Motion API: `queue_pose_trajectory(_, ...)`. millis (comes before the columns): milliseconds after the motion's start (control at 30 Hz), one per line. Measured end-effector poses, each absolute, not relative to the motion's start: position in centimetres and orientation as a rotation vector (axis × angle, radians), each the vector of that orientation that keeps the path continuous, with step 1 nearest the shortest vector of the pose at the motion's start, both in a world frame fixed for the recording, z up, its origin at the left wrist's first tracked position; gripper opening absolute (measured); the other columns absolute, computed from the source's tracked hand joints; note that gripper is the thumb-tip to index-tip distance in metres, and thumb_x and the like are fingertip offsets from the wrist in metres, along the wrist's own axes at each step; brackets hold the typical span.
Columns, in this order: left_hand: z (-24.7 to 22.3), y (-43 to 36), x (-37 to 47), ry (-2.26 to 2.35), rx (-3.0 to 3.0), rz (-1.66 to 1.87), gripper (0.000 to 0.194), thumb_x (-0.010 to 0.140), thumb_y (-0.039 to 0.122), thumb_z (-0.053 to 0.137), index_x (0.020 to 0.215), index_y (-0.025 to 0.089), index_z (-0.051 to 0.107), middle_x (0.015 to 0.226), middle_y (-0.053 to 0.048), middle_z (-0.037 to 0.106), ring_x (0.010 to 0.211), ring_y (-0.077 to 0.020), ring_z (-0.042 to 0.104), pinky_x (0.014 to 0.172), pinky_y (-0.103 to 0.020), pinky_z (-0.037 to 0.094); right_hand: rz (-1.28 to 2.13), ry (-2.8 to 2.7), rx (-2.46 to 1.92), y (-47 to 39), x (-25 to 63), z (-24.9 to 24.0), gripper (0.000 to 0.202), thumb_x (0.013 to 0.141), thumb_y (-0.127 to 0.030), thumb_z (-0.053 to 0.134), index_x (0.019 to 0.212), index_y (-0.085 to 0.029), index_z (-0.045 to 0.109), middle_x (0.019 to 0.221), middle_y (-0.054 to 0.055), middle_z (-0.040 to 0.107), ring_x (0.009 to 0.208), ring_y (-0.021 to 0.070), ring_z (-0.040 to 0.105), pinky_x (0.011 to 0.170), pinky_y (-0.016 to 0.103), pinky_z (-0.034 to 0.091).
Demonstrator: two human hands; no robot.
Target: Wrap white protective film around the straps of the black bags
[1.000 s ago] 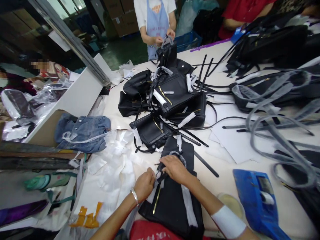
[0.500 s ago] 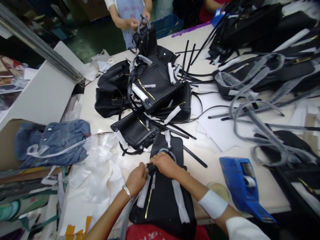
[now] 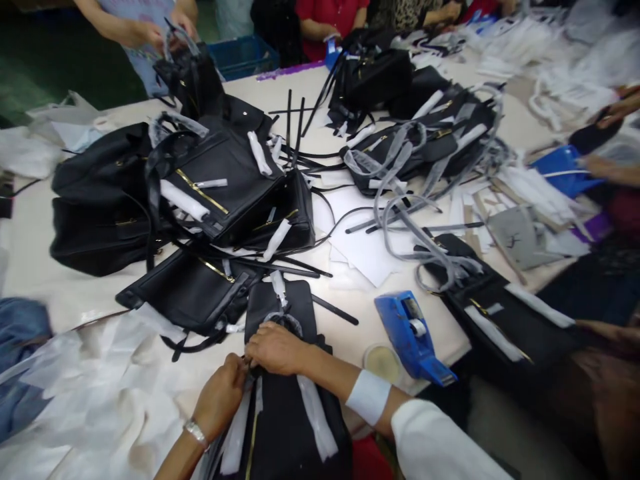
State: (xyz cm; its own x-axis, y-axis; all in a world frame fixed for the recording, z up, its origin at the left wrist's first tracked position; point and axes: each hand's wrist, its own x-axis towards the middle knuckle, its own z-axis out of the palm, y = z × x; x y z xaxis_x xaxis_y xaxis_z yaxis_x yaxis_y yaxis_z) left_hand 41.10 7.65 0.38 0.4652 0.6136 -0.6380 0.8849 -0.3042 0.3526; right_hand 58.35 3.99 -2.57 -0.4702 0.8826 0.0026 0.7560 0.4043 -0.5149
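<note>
A black bag (image 3: 283, 417) with a gold zip and white-wrapped parts lies at the table's near edge, its flap (image 3: 300, 303) stretched away from me. My left hand (image 3: 220, 393), a bracelet at its wrist, is closed, thumb and fingers pinching a black strap at the bag's upper left. Right beside it, my right hand (image 3: 275, 348) is closed over the same strap, palm down, close to the plastic-wrapped handle (image 3: 289, 321). The hands nearly touch, and their fingers hide most of the strap. A white band (image 3: 369, 396) wraps my right forearm.
Several black bags (image 3: 220, 180) are heaped just beyond. A blue tape dispenser (image 3: 413, 340) stands to the right beside a round tape roll (image 3: 381, 362). White wrapping sheets (image 3: 110, 393) lie left. Another black bag (image 3: 500, 300) is at right, near a co-worker's hand. A person opposite handles a bag (image 3: 187, 77).
My view has swung right, so the scene sits further left and co-workers at right now show. Both hands stay at the same spot on the bag, the fingers a little closer together.
</note>
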Motion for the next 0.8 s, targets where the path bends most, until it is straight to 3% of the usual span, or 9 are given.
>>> queue_pose_trajectory(67, 0.4, 7.8, 41.2, 1.224, 2.019, -0.509, 0.016, 0.093, 0.025, 0.026, 0.08, 0.023, 0.035, 0.073, -0.004, 0.062, 0.073, -0.0213, 0.062, 0.066, -0.03, 0.037, 0.625, -2.355, -1.517, 4.0, 59.2, -2.4, 0.017, 0.088, -0.031, 0.054, 0.096, -0.017, 0.058, 0.095, 0.005, 0.064, 0.093, 0.0201, 0.051, 0.086, 0.036, 0.033)
queue_pose_trajectory(267, -0.2, 8.4, 41.5, 1.216, 2.055, -0.554, 0.018, 0.093, 0.025, 0.023, 0.079, 0.023, 0.035, 0.071, -0.004, 0.062, 0.073, -0.0223, 0.063, 0.066, -0.031, 0.038, 0.591, -2.405, -1.558, 4.0, 59.9, -2.3, 0.013, 0.09, -0.021, 0.047, 0.085, -0.018, 0.059, 0.088, 0.003, 0.063, 0.085, 0.0207, 0.051, 0.076, 0.037, 0.034)
queue_pose_trajectory(567, -0.6, 7.7, 43.7, 1.253, 2.173, -0.714, 0.013, 0.088, 0.016, 0.031, 0.091, 0.016, 0.044, 0.081, -0.012, 0.066, 0.079, -0.0225, 0.065, 0.064, -0.03, 0.037, 0.674, -2.393, -1.418, 3.2, 59.5, -2.9, 0.017, 0.092, -0.022, 0.046, 0.087, -0.015, 0.061, 0.087, 0.004, 0.061, 0.089, 0.0187, 0.048, 0.088, 0.035, 0.032)
queue_pose_trajectory(800, -1.1, 8.6, 43.3, 1.268, 2.055, -0.574, 0.012, 0.086, 0.016, 0.037, 0.091, 0.015, 0.048, 0.084, -0.011, 0.066, 0.081, -0.0199, 0.064, 0.069, -0.029, 0.04, 0.701, -2.174, -1.568, 3.2, 62.7, -2.9, 0.03, 0.089, -0.017, 0.05, 0.118, -0.022, 0.055, 0.12, 0.008, 0.054, 0.113, 0.0212, 0.042, 0.093, 0.036, 0.034)
